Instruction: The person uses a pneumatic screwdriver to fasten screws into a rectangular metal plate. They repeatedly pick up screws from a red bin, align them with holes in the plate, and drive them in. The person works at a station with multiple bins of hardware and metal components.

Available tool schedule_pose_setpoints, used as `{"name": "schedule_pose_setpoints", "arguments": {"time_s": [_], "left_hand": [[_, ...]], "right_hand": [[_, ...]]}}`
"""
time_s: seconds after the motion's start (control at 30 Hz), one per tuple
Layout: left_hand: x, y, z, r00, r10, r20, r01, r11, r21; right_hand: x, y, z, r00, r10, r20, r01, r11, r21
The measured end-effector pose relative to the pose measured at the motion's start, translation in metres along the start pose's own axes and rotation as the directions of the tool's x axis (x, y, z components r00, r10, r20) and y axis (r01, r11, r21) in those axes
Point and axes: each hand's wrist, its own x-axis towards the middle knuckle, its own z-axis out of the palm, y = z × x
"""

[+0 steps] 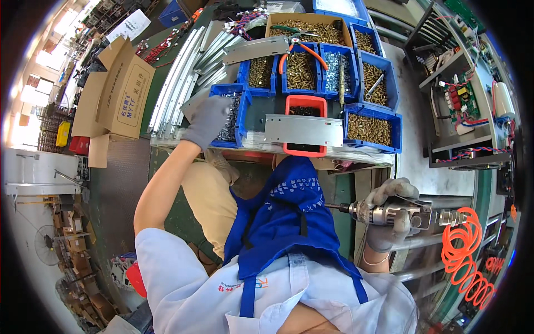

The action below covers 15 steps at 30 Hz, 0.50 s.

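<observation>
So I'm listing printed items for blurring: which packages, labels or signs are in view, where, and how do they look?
Carton: left of the bench, open brown cardboard box with printing on its side.
White sheet: upper left, tilted white paper or sign with dark print.
Shirt logo: on the person's white shirt, small red and blue mark.
No screens visible.

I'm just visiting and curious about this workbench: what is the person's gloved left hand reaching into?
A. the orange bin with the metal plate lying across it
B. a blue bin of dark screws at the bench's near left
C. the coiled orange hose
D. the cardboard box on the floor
B: the left hand is down in the blue bin of dark screws, while the right hand grips a pneumatic screwdriver off to the side.
</observation>
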Motion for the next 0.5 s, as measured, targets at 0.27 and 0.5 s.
{"name": "schedule_pose_setpoints", "arguments": {"time_s": [0.27, 0.5], "left_hand": [[-0.018, -0.019, -0.002, 0.899, -0.236, 0.369, 0.257, -0.399, -0.88], [-0.026, 0.001, 0.006, 0.92, -0.067, 0.386, 0.254, -0.647, -0.719]], "right_hand": [[0.001, -0.002, -0.001, 0.999, 0.026, 0.037, -0.026, 1.0, 0.013], [0.011, -0.002, 0.006, 0.996, -0.036, 0.08, 0.04, 0.998, -0.047]]}}
